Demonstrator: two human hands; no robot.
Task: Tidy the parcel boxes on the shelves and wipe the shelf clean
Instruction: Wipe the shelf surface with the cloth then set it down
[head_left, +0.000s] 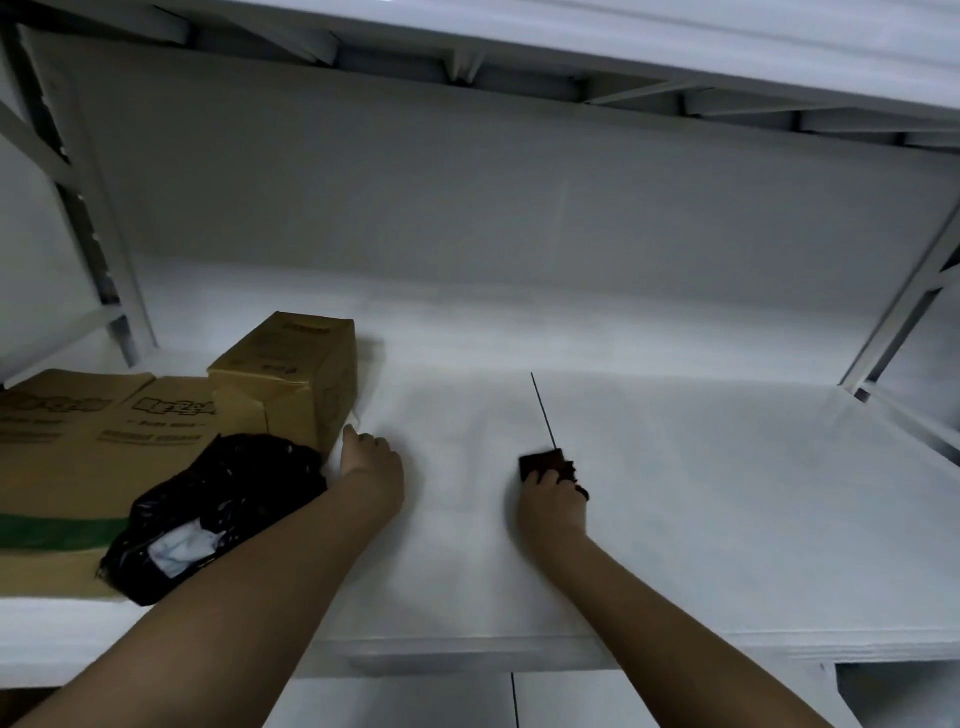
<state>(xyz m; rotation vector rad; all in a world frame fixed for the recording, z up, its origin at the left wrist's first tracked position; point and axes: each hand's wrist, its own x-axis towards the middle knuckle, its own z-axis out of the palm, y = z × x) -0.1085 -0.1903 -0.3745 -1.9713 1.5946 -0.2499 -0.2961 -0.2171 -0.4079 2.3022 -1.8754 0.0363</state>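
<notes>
Two bare forearms reach in from the lower edge over the front lip of a white shelf (727, 519), whose surface looks smooth and matte. The right hand (553, 501) presses down on a dark brown cloth (545, 463), a small crumpled pad; its fingers curl together over the cloth's near edge. The left hand (371, 457) lies palm down on the bare shelf, fingers extended and close together, tips just beside the corner of a small cardboard box (291, 374). At the left arm's outer side a glossy, crinkled black plastic bag (218, 499) slumps with something pale showing at its mouth, resting on a large flat cardboard box (67, 447) printed with blurred lettering and a green band. The small box stands upright behind, its tan faces creased. A thin dark seam (543, 410) runs back from the cloth. Farther off is the plain grey back panel (519, 208), with ribbed white steel framing (727, 98) overhead.
</notes>
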